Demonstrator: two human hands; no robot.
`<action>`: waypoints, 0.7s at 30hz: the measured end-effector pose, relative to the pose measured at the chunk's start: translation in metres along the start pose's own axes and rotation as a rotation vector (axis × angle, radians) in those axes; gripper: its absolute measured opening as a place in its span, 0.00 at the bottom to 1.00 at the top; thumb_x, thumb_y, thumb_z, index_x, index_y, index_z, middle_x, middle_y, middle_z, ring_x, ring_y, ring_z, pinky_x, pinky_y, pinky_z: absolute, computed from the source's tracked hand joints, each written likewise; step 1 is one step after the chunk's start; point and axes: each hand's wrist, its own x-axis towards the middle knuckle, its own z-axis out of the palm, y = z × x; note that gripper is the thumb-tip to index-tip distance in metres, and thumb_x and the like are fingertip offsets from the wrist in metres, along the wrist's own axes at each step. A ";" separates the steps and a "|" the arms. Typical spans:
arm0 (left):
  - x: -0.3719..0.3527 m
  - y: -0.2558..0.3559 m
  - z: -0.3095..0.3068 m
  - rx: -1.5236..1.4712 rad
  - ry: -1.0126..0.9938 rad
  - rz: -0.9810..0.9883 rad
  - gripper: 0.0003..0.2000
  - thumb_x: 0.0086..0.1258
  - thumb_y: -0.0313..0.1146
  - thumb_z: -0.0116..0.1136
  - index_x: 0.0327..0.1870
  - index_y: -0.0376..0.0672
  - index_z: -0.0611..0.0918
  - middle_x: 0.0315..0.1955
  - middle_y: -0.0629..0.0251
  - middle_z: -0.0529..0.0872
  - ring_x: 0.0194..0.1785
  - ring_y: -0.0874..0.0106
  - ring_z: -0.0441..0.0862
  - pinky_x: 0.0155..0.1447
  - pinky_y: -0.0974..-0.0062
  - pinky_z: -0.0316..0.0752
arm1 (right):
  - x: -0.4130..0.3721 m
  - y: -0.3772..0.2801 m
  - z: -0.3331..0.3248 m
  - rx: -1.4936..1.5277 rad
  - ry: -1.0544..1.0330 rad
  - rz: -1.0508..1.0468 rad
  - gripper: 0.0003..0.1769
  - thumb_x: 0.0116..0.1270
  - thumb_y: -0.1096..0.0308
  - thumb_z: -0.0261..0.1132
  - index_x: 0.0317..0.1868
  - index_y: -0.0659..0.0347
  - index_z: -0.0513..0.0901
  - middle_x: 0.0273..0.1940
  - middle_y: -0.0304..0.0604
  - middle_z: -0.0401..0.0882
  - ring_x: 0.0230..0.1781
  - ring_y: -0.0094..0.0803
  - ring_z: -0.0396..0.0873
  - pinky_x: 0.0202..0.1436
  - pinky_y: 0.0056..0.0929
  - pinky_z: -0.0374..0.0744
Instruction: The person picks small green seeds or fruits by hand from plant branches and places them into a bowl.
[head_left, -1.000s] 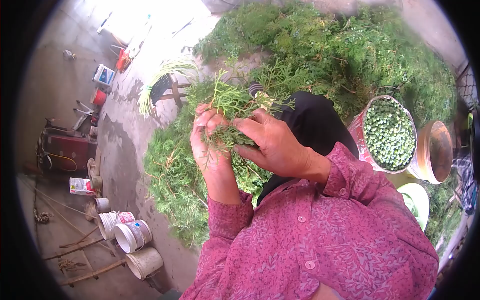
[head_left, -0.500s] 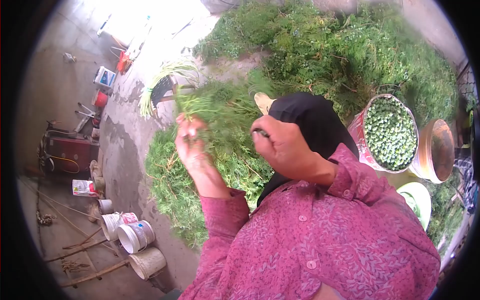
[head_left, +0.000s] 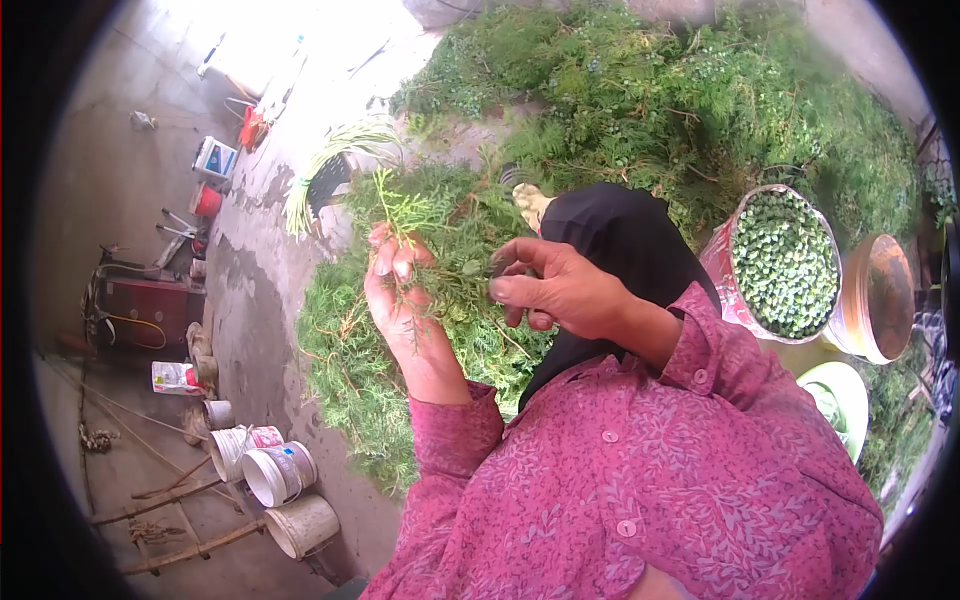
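Gripping sprig [head_left: 392,210] upright, left hand [head_left: 400,295] clenched, above pile [head_left: 350,370]. Right hand [head_left: 560,290] just beside it, fingers [head_left: 515,290] curled; cannot tell whether grasping. Risk: loose pinch drops pickings into pile, missing bucket [head_left: 722,280].

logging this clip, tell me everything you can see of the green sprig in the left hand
The sprig is a feathery green cutting with flat, scaly fronds and thin brownish stems. It stands roughly upright, its tip fanning above the left hand, whose fingers close around its lower stems; wisps hang below the palm. The right hand curls just beside it; contact is unclear. A heap of similar greenery lies behind.
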 end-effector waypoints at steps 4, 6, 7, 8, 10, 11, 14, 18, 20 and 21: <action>0.002 -0.003 0.003 -0.088 0.052 -0.060 0.09 0.59 0.15 0.42 0.37 0.39 0.70 0.20 0.69 0.66 0.21 0.81 0.62 0.23 0.83 0.58 | 0.004 0.004 0.003 -0.006 -0.072 -0.009 0.16 0.62 0.61 0.60 0.41 0.67 0.74 0.27 0.37 0.74 0.23 0.19 0.73 0.21 0.17 0.68; 0.002 0.003 -0.002 -0.065 0.028 -0.073 0.08 0.59 0.15 0.42 0.37 0.39 0.70 0.20 0.69 0.66 0.22 0.81 0.62 0.23 0.84 0.59 | -0.001 -0.001 0.001 -0.096 -0.083 0.008 0.14 0.62 0.63 0.60 0.39 0.67 0.74 0.26 0.36 0.74 0.22 0.19 0.72 0.20 0.17 0.67; 0.002 0.007 -0.005 -0.047 0.011 -0.025 0.08 0.60 0.16 0.42 0.37 0.38 0.70 0.21 0.69 0.67 0.22 0.81 0.63 0.24 0.84 0.59 | -0.004 -0.004 0.000 -0.187 -0.093 0.025 0.12 0.62 0.64 0.59 0.37 0.66 0.75 0.25 0.35 0.73 0.21 0.19 0.71 0.19 0.16 0.66; 0.002 0.012 -0.006 -0.030 -0.007 0.023 0.08 0.61 0.16 0.42 0.37 0.38 0.70 0.23 0.68 0.68 0.23 0.81 0.63 0.25 0.85 0.59 | -0.009 -0.006 -0.004 -0.187 -0.095 0.026 0.12 0.62 0.64 0.59 0.37 0.66 0.75 0.25 0.35 0.73 0.21 0.19 0.71 0.19 0.16 0.66; 0.001 0.021 -0.008 0.173 -0.016 0.103 0.08 0.60 0.16 0.42 0.37 0.38 0.70 0.23 0.68 0.68 0.24 0.81 0.63 0.26 0.85 0.60 | -0.018 -0.008 -0.009 0.029 -0.219 0.169 0.09 0.62 0.66 0.58 0.38 0.64 0.74 0.28 0.35 0.74 0.22 0.19 0.72 0.17 0.14 0.64; 0.000 0.023 -0.008 0.377 -0.024 0.180 0.08 0.59 0.16 0.43 0.37 0.38 0.70 0.23 0.67 0.68 0.24 0.81 0.64 0.27 0.85 0.60 | -0.016 -0.007 -0.010 0.029 -0.219 0.173 0.09 0.62 0.66 0.58 0.38 0.64 0.74 0.28 0.35 0.74 0.22 0.19 0.72 0.17 0.14 0.64; -0.003 0.010 -0.003 0.170 0.049 0.048 0.03 0.64 0.22 0.41 0.35 0.41 0.69 0.18 0.71 0.67 0.20 0.80 0.61 0.24 0.83 0.59 | -0.005 -0.009 -0.015 0.213 -0.082 0.041 0.10 0.62 0.66 0.58 0.41 0.62 0.72 0.34 0.37 0.76 0.24 0.18 0.74 0.17 0.11 0.63; -0.003 0.004 -0.007 0.234 0.058 -0.084 0.04 0.70 0.30 0.40 0.34 0.46 0.68 0.13 0.76 0.66 0.16 0.79 0.59 0.27 0.81 0.60 | 0.007 -0.004 -0.018 0.031 0.011 0.029 0.14 0.60 0.60 0.63 0.39 0.62 0.75 0.30 0.35 0.76 0.22 0.19 0.72 0.20 0.14 0.66; -0.004 0.000 -0.006 0.309 0.100 -0.130 0.05 0.70 0.32 0.39 0.33 0.47 0.69 0.13 0.77 0.66 0.16 0.78 0.60 0.29 0.80 0.62 | 0.007 -0.007 -0.010 -0.088 -0.009 0.010 0.15 0.59 0.59 0.64 0.38 0.62 0.77 0.27 0.34 0.75 0.22 0.18 0.70 0.21 0.15 0.67; -0.004 -0.003 -0.007 0.309 0.100 -0.131 0.05 0.70 0.32 0.39 0.33 0.47 0.69 0.13 0.77 0.66 0.16 0.78 0.60 0.29 0.80 0.62 | 0.008 -0.007 -0.007 -0.207 -0.029 -0.008 0.16 0.58 0.58 0.64 0.37 0.63 0.78 0.25 0.33 0.74 0.21 0.18 0.69 0.22 0.17 0.67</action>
